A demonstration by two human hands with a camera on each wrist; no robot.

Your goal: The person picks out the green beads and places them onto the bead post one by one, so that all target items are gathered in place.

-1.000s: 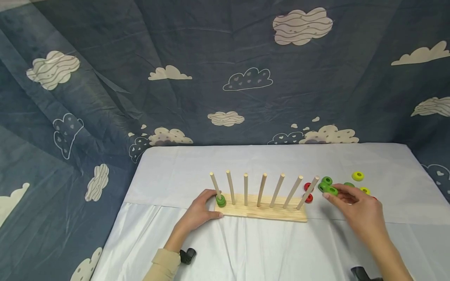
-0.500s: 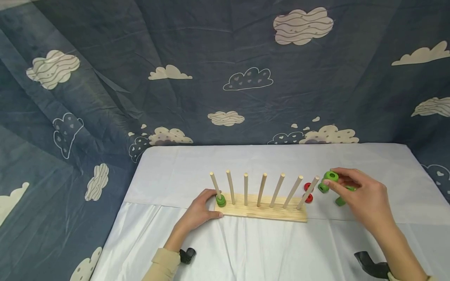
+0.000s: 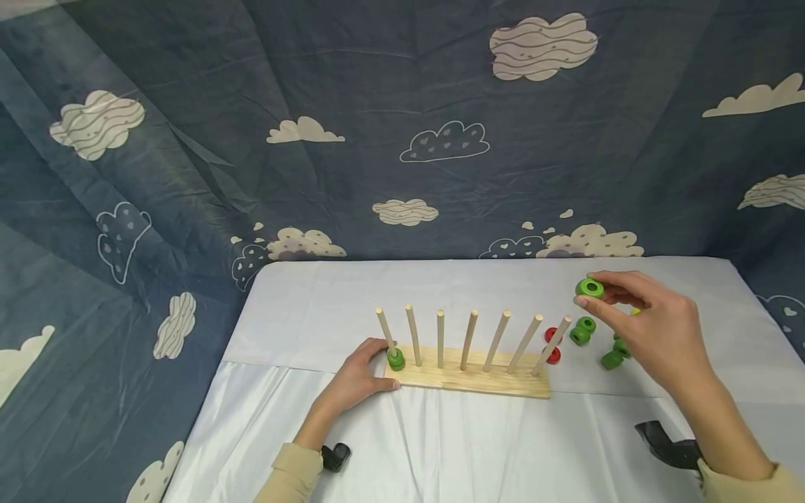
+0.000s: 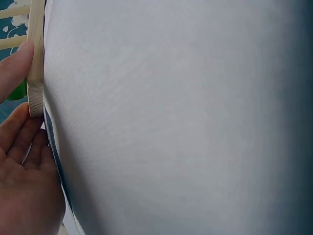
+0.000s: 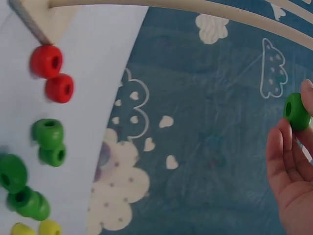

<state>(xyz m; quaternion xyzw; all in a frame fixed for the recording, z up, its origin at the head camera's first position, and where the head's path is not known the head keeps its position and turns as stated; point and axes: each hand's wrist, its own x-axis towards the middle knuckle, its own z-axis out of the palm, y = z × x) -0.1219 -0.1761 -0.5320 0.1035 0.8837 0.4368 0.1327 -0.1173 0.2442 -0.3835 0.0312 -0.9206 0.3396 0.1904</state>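
Observation:
My left hand [image 3: 355,381] holds the left end of a wooden peg board [image 3: 453,381], thumb at its front edge and fingers round the far side. A row of several upright pegs stands on the board. Green beads [image 3: 396,362] sit at the foot of the leftmost peg; the other pegs carry none. My right hand [image 3: 669,339] pinches a green bead [image 3: 583,293] between thumb and fingers, raised above the table to the right of the board. In the right wrist view the held bead [image 5: 300,116] shows its hole facing left.
Two red beads [image 3: 553,357] lie by the board's right end. Several loose green beads [image 3: 580,337] lie farther right on the white cloth [image 3: 478,447]. Yellow beads [image 5: 50,228] are partly visible in the right wrist view. A cloud-patterned curtain [image 3: 352,175] hangs behind.
My right hand has picked up one green bead from the green pile and lifted it up and away from the table. The left hand and board have stayed still.

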